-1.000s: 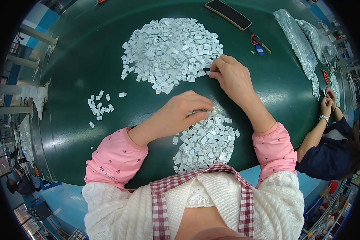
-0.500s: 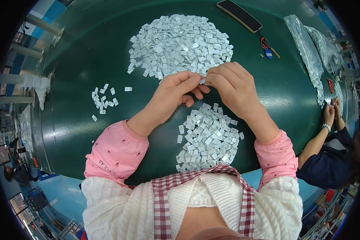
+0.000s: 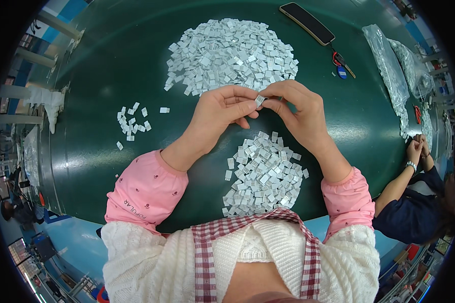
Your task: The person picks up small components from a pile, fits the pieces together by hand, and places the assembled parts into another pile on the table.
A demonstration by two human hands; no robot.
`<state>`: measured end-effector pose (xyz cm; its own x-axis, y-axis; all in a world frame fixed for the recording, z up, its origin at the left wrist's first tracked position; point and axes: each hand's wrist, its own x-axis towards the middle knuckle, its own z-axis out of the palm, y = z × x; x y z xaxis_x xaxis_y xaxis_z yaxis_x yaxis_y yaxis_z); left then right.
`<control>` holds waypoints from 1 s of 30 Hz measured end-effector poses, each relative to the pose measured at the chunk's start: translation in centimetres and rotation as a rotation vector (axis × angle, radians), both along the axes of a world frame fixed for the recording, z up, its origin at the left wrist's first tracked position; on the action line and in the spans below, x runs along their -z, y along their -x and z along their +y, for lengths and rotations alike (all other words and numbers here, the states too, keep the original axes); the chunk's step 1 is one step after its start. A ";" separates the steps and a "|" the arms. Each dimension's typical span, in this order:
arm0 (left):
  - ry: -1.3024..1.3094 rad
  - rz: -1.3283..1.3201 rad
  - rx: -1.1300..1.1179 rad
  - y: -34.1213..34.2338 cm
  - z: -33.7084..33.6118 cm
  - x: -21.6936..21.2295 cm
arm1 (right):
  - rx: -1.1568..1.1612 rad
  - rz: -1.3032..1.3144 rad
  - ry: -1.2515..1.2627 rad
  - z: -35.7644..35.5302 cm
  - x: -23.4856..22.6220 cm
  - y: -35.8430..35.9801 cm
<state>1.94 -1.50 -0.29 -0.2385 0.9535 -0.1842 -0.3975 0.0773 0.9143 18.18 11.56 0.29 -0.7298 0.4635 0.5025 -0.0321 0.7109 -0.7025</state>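
Pinching one small white tag (image 3: 260, 100) together, left hand (image 3: 222, 113) and right hand (image 3: 298, 113) hold it tilted diagonally.

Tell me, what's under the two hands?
Under the left hand and right hand, pinching one small white piece, lies green table and a pile of white pieces; anything directly beneath the palms is hidden.
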 end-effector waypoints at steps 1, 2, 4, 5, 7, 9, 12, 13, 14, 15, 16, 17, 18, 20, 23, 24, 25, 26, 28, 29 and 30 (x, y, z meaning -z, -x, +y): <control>0.001 0.000 -0.001 0.0 0.0 0.0 | -0.001 0.000 0.001 0.0 0.0 0.0; 0.006 -0.028 -0.018 0.1 0.1 -0.1 | -0.013 -0.003 0.015 0.0 0.0 0.0; 0.018 -0.082 -0.053 0.2 0.2 -0.2 | -0.036 -0.008 0.044 0.0 -0.1 -0.1; 0.023 -0.109 -0.072 0.3 0.2 -0.2 | -0.049 -0.011 0.059 -0.1 -0.1 -0.1; 0.021 -0.123 -0.062 0.3 0.2 -0.1 | -0.049 -0.007 0.049 -0.2 -0.1 -0.1; 0.015 -0.148 -0.045 0.3 0.2 -0.1 | -0.051 0.003 0.029 -0.4 0.0 -0.1; 0.016 -0.172 -0.029 0.4 0.1 -0.1 | -0.051 0.006 0.010 -0.6 0.0 0.0; 0.020 -0.184 -0.021 0.4 0.1 -0.1 | -0.049 0.005 0.001 -0.6 0.0 0.0; 0.024 -0.195 -0.012 0.5 0.1 -0.1 | -0.046 0.003 -0.008 -0.7 -0.1 0.1; 0.028 -0.206 -0.004 0.5 0.1 -0.1 | -0.043 0.002 -0.017 -0.7 -0.1 0.1; 0.028 -0.207 -0.004 0.5 0.1 -0.1 | -0.044 0.002 -0.017 -0.7 -0.1 0.1; 0.029 -0.209 -0.003 0.5 0.1 -0.1 | -0.044 0.002 -0.018 -0.8 -0.1 0.1; 0.031 -0.212 -0.002 0.6 0.1 -0.1 | -0.043 0.002 -0.019 -0.8 -0.1 0.1; 0.034 -0.217 -0.001 0.6 0.0 -0.1 | -0.042 0.002 -0.021 -0.9 -0.2 0.1; 0.041 -0.214 0.003 0.6 0.1 -0.2 | -0.042 0.002 -0.068 -0.8 -0.1 0.1; 0.044 -0.213 0.006 0.6 0.1 -0.2 | -0.042 0.001 -0.091 -0.7 -0.1 0.1; 0.048 -0.211 0.008 0.6 0.1 -0.2 | -0.042 0.001 -0.114 -0.7 -0.1 0.1; 0.048 -0.211 0.008 0.6 0.1 -0.2 | -0.042 0.002 -0.114 -0.6 -0.1 0.1; 0.052 -0.216 0.025 0.7 0.1 -0.1 | -0.055 0.018 -0.102 -0.4 -0.2 0.1; 0.053 -0.218 0.034 0.8 0.1 0.0 | -0.061 0.027 -0.097 -0.3 -0.3 0.1; 0.054 -0.220 0.044 0.8 0.1 0.0 | -0.066 0.035 -0.092 0.0 -0.3 0.0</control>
<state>1.14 -1.39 -0.29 -0.1452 0.9494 -0.2786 -0.5822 0.1456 0.7999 18.18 11.52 0.59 -0.7382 0.3662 0.5665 -0.1045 0.7676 -0.6323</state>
